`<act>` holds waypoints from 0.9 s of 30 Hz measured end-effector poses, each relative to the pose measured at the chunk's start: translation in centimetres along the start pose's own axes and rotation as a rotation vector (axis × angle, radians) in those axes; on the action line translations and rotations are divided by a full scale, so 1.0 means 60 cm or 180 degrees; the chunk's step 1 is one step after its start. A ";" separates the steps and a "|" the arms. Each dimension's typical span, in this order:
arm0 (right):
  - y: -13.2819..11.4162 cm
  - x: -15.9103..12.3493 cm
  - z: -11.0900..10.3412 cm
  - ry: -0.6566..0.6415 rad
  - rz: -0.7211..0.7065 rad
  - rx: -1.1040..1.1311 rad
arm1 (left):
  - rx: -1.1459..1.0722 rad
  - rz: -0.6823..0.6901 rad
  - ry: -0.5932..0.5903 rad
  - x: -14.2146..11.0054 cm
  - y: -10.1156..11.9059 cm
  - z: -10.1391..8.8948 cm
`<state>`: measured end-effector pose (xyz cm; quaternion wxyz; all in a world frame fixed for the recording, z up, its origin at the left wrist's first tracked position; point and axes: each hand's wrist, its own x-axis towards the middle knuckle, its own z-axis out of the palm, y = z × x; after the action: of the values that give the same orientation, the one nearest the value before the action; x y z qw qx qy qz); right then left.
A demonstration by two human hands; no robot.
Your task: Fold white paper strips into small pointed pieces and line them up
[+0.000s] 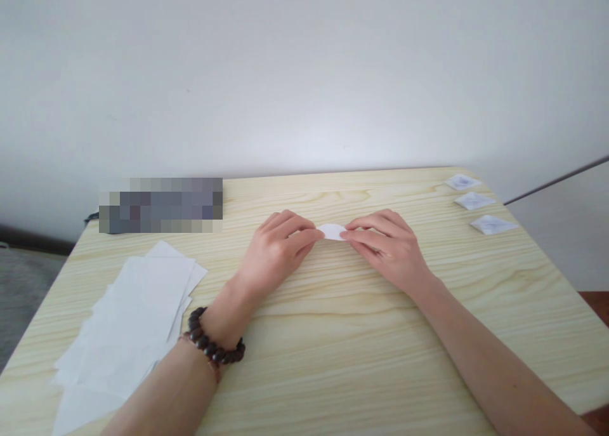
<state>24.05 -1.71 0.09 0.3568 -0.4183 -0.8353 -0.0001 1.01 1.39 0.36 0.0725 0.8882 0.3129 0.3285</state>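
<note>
A small piece of folded white paper (332,231) is stretched between my two hands above the middle of the table. My left hand (280,242) pinches its left end between thumb and fingers. At the other end, my right hand (387,245) grips the paper the same way. The paper's middle bows slightly upward; its ends are hidden by my fingertips. Dark beads circle my left wrist.
Loose white paper sheets (137,309) lie in an untidy pile at the left. Three folded paper boats (493,224) stand in a column at the right edge. A blurred-out dark object (162,206) sits at the back left, near the white wall (304,74).
</note>
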 end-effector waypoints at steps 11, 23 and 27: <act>-0.001 0.000 0.001 -0.0555 0.0405 0.0217 | -0.0024 -0.0042 -0.0456 -0.002 -0.008 0.002; -0.001 0.000 0.004 -0.0649 0.0946 0.0528 | 0.0052 -0.0174 -0.0594 -0.002 -0.005 0.004; -0.002 -0.002 0.006 -0.0686 0.1084 0.0430 | 0.0083 -0.0226 -0.0684 0.000 0.000 0.002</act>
<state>23.81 -1.77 -0.22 0.2875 -0.5261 -0.7839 0.1610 1.11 1.40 0.25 0.1057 0.9075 0.3388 0.2245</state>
